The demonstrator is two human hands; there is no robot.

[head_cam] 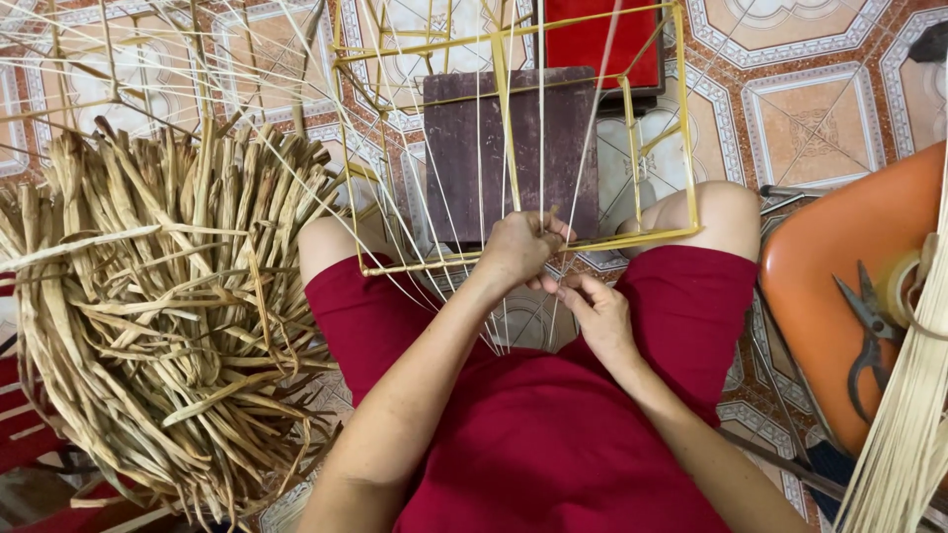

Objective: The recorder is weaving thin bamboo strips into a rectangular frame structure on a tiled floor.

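Left hand (515, 249) is at the near rail of a yellow wire frame (681, 128), its fingers closed around the rail and the pale strands (541, 148) crossing there. Right hand (595, 314) sits just near and right of it, between the knees, fingers pinched together on strand ends; what exactly lies between the fingertips cannot be told. The frame rests across the person's knees, its near rail running from left knee to right knee, the rest rising toward the far side. Pale strands run taut from the hands up through the frame. Beneath the frame, a dark wooden stool (509, 148) stands on the patterned tiled floor (820, 89). A large bundle of dried reed strips (168, 316) lies at left, beside the left thigh. At right, an orange plastic chair (839, 266) carries scissors (869, 331); a sheaf of pale cane (904, 434) hangs near right.
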